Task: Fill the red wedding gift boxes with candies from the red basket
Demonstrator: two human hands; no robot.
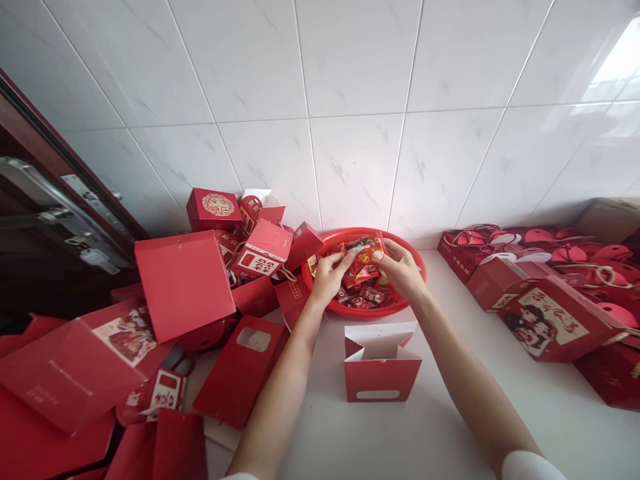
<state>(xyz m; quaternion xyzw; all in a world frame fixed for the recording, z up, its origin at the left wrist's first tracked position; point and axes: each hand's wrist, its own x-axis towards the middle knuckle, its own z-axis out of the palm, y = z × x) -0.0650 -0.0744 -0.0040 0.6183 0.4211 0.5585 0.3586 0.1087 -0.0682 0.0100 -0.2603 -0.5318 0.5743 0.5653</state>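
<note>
Between my two hands is a red, gold-printed candy packet, held above a red plastic basket. My left hand pinches its left side; my right hand grips its right edge between thumb and fingers. Inside the basket lie several small wrapped candies, mostly red, partly hidden by my hands. Nearer to me, between my forearms, a red gift box stands upright on the white table with its top flaps raised. Little of its inside shows.
Many red boxes are heaped loosely at the left, some tipped over. Filled-looking red boxes with rope handles stand in rows at the right. A tiled wall rises behind the basket. A door with a metal handle is at far left.
</note>
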